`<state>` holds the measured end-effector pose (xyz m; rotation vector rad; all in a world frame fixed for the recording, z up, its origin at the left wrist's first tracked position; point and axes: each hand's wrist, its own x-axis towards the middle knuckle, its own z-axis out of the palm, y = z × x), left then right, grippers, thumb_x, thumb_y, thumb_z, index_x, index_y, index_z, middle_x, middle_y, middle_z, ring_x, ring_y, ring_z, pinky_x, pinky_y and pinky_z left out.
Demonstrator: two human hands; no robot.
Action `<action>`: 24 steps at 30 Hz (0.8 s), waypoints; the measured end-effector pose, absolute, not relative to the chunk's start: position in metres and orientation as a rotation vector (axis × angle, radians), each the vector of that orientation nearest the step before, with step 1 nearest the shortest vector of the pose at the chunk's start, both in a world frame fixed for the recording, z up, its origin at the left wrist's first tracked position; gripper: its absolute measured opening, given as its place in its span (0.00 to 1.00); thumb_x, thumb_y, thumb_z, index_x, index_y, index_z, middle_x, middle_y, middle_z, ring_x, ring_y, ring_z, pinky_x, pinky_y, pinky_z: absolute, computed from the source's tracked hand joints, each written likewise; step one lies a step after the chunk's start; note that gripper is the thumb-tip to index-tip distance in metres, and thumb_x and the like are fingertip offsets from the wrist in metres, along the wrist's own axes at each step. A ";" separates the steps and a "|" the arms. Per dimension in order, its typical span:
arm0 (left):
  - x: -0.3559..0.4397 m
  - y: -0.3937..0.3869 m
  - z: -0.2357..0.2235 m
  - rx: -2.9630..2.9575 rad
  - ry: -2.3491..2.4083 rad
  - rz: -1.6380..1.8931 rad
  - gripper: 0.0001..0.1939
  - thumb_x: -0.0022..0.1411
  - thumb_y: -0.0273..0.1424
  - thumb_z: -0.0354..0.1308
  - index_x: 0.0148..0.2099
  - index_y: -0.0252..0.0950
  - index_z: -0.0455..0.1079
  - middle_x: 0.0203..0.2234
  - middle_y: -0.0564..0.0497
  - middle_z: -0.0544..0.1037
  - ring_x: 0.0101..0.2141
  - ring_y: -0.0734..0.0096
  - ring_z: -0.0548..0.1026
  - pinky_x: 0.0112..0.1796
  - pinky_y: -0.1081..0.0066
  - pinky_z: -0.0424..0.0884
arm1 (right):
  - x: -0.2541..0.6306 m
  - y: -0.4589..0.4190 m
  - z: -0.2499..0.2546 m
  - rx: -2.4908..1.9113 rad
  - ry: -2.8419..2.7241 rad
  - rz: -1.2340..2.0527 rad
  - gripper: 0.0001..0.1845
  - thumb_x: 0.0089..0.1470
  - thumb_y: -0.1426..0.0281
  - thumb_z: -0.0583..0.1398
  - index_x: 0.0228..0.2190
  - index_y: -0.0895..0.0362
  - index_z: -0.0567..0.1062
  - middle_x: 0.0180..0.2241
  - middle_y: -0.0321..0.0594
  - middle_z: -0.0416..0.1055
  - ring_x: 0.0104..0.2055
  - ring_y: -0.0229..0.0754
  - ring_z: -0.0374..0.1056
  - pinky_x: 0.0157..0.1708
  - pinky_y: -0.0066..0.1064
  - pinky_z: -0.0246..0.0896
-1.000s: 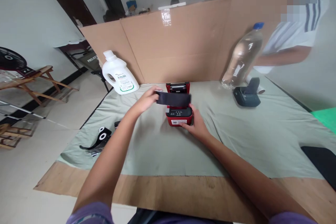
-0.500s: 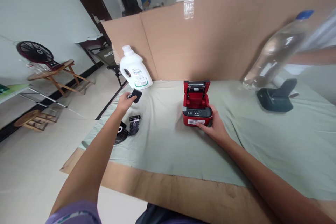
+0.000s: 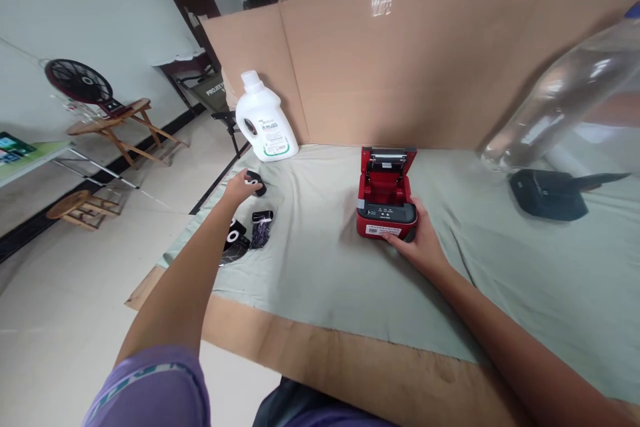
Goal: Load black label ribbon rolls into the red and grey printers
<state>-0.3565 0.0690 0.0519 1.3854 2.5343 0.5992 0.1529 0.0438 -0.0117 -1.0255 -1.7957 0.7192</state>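
Note:
A small red printer (image 3: 386, 195) stands open in the middle of the grey-green cloth (image 3: 320, 260). My right hand (image 3: 417, 240) is wrapped round its front right corner. My left hand (image 3: 241, 186) reaches out to the left edge of the cloth, fingers closed on a small black part (image 3: 256, 182) that sits low over the cloth. Just nearer me lie a black roll (image 3: 261, 229) and a black-and-white piece (image 3: 234, 240).
A white detergent jug (image 3: 264, 119) stands at the back left before a cardboard wall (image 3: 400, 60). A clear plastic bottle (image 3: 565, 107) leans at the right above a dark printer (image 3: 547, 193). Beyond the table's left edge are a fan (image 3: 79, 82) and wooden stands.
My left hand carried the black part from above the red printer out to the left and lowered it toward the cloth. My right hand stayed on the printer. The view turned left.

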 end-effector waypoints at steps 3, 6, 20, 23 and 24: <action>-0.364 0.044 0.063 1.418 2.521 0.749 0.29 0.54 0.46 0.64 0.54 0.35 0.74 0.52 0.39 0.80 0.51 0.51 0.77 0.49 0.62 0.70 | 0.152 0.043 -0.010 -1.005 -1.803 0.715 0.53 0.50 0.55 0.71 0.69 0.50 0.53 0.67 0.52 0.58 0.68 0.60 0.58 0.66 0.57 0.56; -0.372 0.008 0.075 1.430 2.473 0.677 0.21 0.53 0.48 0.63 0.41 0.38 0.78 0.45 0.42 0.83 0.47 0.51 0.78 0.48 0.62 0.70 | 0.152 0.043 -0.008 -0.996 -1.794 0.735 0.53 0.51 0.55 0.71 0.69 0.51 0.53 0.66 0.52 0.59 0.66 0.60 0.61 0.65 0.57 0.58; -0.314 -0.062 0.099 1.547 2.633 0.805 0.16 0.53 0.42 0.63 0.42 0.42 0.80 0.34 0.45 0.81 0.37 0.51 0.77 0.39 0.62 0.70 | 0.153 0.038 -0.002 -1.048 -1.807 0.552 0.54 0.51 0.55 0.69 0.70 0.50 0.50 0.66 0.54 0.55 0.67 0.61 0.57 0.62 0.60 0.59; -0.266 -0.057 0.128 1.476 2.239 1.378 0.20 0.57 0.46 0.63 0.47 0.42 0.79 0.37 0.47 0.82 0.38 0.56 0.78 0.40 0.63 0.72 | 0.149 0.032 0.037 -1.018 -1.798 0.339 0.46 0.53 0.57 0.67 0.68 0.50 0.56 0.66 0.54 0.55 0.67 0.63 0.56 0.61 0.61 0.60; -0.244 -0.051 0.134 1.439 2.010 1.516 0.21 0.56 0.47 0.64 0.47 0.41 0.78 0.39 0.47 0.82 0.40 0.57 0.78 0.41 0.64 0.73 | 0.146 0.030 0.056 -0.984 -1.810 0.315 0.40 0.54 0.59 0.65 0.65 0.50 0.61 0.63 0.53 0.59 0.65 0.62 0.58 0.61 0.60 0.60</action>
